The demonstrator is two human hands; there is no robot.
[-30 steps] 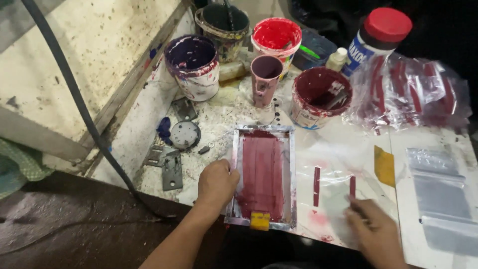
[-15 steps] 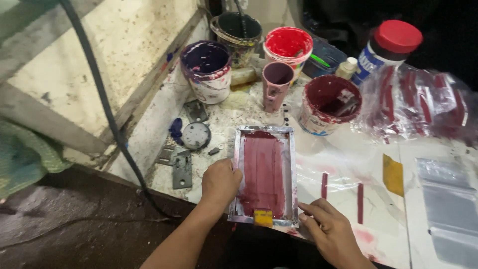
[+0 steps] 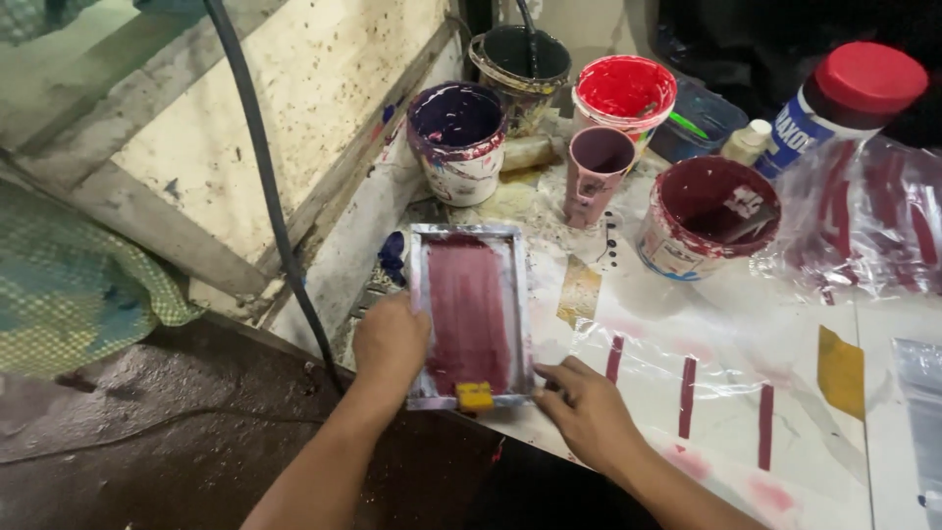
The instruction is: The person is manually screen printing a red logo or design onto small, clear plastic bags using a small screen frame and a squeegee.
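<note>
Maroon ink coats the mesh of a small metal-framed printing screen (image 3: 469, 314), which lies flat on the spattered white work surface (image 3: 883, 432) just in front of the person. Nearest the camera, the left hand (image 3: 391, 342) rests curled over the frame's left rail near its lower corner, gripping that edge, while the right hand (image 3: 584, 410) lies at the frame's lower right corner, fingers (image 3: 549, 378) bent and touching the rail beside a small yellow block (image 3: 475, 396) that sits on the near end of the screen; whether the right hand truly clamps the frame or only presses against it cannot be told. Just right of the screen a clear plastic sheet (image 3: 687, 368) lies on the surface with three short dark red printed bars (image 3: 688, 397) side by side on it, and a yellow-brown patch (image 3: 842, 371) lies further right. A similar tan patch (image 3: 579, 290) sits just past the frame's right rail. Beyond the screen stands a row of ink-stained containers: a white tub with purple ink (image 3: 457, 139), a slim mauve cup (image 3: 597, 172), and a wide tub of dark maroon ink (image 3: 708, 216) with a tool lying inside it. Farther back are a black bucket (image 3: 520, 74) and a bright red tub (image 3: 625, 96). At the far right a red-capped bottle (image 3: 844, 98) stands behind a crumpled heap of printed clear plastic (image 3: 873, 231). A black hose (image 3: 257, 177) runs down the speckled sloping board on the left.
</note>
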